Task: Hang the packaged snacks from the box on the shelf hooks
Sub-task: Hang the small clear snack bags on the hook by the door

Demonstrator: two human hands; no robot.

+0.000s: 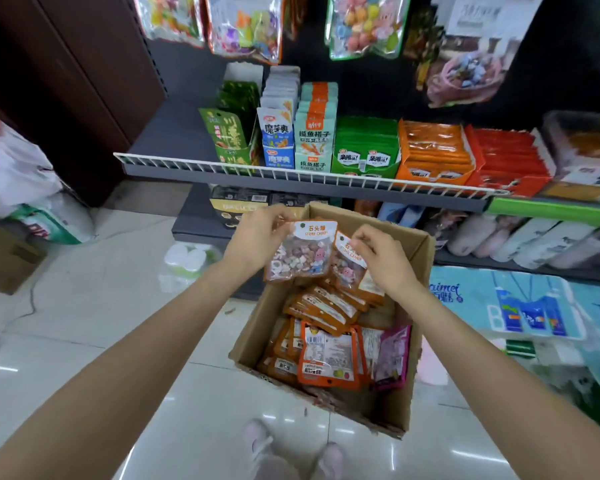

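Glossy tiled floor [125,306] carries open corrugated cardboard box [414,386], flat orange foil snack packets [328,358] heaped inside. Above box's far edge: left hand [257,242] grips clear-windowed stone candy pouch [300,251]; right hand [383,259] pinches top of second pouch [347,266]. Beyond: wire-fronted shelf [291,174], hanging candy bags [364,26].

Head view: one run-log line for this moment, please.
left hand: holds candy packet | right hand: pinches second packet | over box | none hung yet
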